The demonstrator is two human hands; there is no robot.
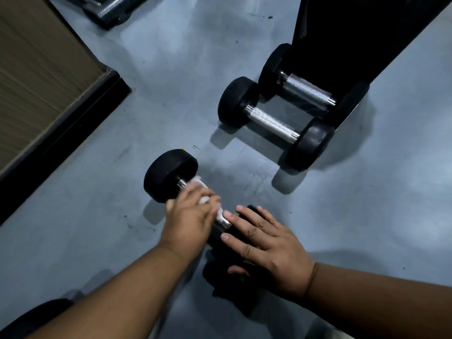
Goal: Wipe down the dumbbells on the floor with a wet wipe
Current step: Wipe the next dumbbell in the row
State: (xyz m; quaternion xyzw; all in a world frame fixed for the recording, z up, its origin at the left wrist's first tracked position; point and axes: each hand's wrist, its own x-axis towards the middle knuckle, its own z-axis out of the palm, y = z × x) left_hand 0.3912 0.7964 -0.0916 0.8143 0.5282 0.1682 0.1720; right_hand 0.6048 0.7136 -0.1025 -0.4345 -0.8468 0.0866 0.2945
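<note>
We observe the left hand (pixel 189 217) gripping a white wet wipe (pixel 204 198) around the nearest dumbbell (pixel 171 174) handle; the right hand (pixel 265 243) rests flat on its near head.

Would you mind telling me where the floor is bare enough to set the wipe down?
Bare floor lies between the wooden panel and the two dumbbells by the black stand, and right of them. It is crowded around the near dumbbell under both hands.

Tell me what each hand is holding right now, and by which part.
The left hand grips a white wet wipe wrapped round the near dumbbell's handle. The right hand rests flat on that dumbbell's near head, steadying it.
</note>
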